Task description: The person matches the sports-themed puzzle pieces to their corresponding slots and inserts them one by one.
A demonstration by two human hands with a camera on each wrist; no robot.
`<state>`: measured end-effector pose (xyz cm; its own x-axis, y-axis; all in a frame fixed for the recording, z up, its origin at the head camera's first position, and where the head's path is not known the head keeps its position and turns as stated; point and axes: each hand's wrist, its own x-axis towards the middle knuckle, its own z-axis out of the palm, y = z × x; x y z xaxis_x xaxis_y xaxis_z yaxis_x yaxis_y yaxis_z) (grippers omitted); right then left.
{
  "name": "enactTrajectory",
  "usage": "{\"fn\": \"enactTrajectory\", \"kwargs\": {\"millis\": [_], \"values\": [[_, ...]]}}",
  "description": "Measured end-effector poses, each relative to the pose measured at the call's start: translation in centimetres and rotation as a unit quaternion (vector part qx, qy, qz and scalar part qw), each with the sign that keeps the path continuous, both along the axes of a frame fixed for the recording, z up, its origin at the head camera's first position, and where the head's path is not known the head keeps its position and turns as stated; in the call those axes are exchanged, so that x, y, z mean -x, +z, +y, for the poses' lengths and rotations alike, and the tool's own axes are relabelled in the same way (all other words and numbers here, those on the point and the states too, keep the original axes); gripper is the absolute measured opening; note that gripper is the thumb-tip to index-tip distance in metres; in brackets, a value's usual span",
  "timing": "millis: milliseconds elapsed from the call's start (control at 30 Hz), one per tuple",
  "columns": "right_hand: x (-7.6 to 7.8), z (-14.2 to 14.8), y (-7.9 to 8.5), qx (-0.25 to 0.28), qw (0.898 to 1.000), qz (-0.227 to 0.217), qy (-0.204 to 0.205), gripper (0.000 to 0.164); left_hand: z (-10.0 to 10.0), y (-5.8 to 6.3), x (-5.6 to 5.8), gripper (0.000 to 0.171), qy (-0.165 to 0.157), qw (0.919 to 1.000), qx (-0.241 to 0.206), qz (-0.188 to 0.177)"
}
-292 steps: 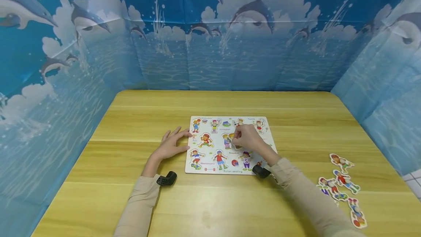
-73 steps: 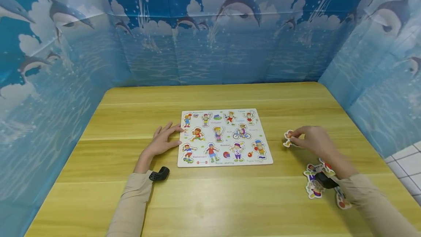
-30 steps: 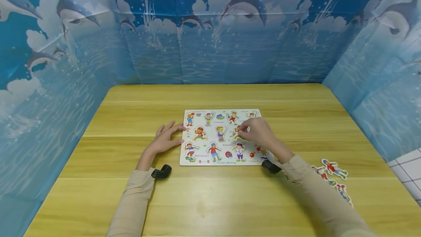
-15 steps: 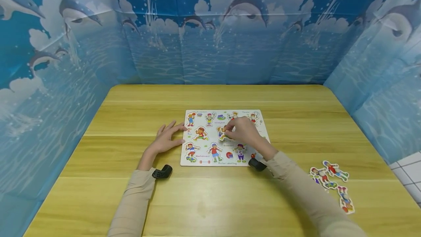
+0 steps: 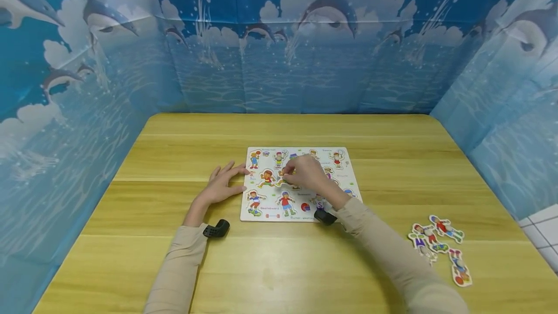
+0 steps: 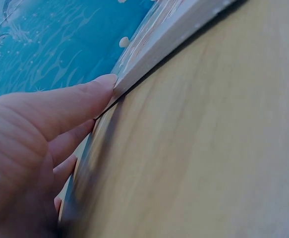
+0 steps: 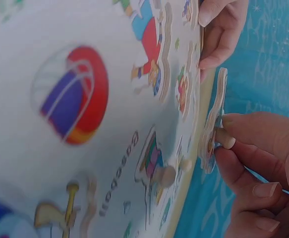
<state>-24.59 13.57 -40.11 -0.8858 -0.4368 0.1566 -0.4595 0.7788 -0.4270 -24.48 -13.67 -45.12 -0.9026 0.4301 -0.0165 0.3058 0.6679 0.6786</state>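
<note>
A white puzzle board (image 5: 270, 200) printed with sports figures lies on the table. My right hand (image 5: 307, 174) is over its middle, pinching the small wooden knob (image 7: 227, 139) of a puzzle piece (image 5: 281, 179). The right wrist view shows this piece edge-on, held above the board. It is beside the running figure (image 5: 267, 178) on the board; my fingers partly cover its picture. My left hand (image 5: 221, 184) has its fingers spread, thumb and fingertips touching the board's left edge. In the left wrist view the thumb (image 6: 92, 96) meets that edge.
Several loose figure pieces lie at the right of the wooden table (image 5: 174, 149), including a skateboarder (image 5: 430, 237) and an upside-down basketball figure (image 5: 460, 268). A dolphin-print curtain (image 5: 279, 71) surrounds the back and sides. Each wrist wears a black camera (image 5: 216, 229).
My right hand picked up the piece from the table's right side, brought it over the board, and has kept moving left across it. The left hand stays at the board's left edge.
</note>
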Motion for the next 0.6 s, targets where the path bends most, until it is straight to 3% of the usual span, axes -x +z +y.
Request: {"fn": "enactTrajectory", "kwargs": {"millis": [267,600], "values": [[0.3,-1.6,-0.7,0.020,1.000,-0.014,0.002,0.007,0.1,0.1,-0.2,0.040,-0.010,0.9999,-0.006,-0.002],[0.8,-4.1,-1.4,0.001,1.000,-0.018,-0.015,0.006,0.0,-0.2,-0.3,0.039,-0.007,0.9999,-0.013,0.001]]}}
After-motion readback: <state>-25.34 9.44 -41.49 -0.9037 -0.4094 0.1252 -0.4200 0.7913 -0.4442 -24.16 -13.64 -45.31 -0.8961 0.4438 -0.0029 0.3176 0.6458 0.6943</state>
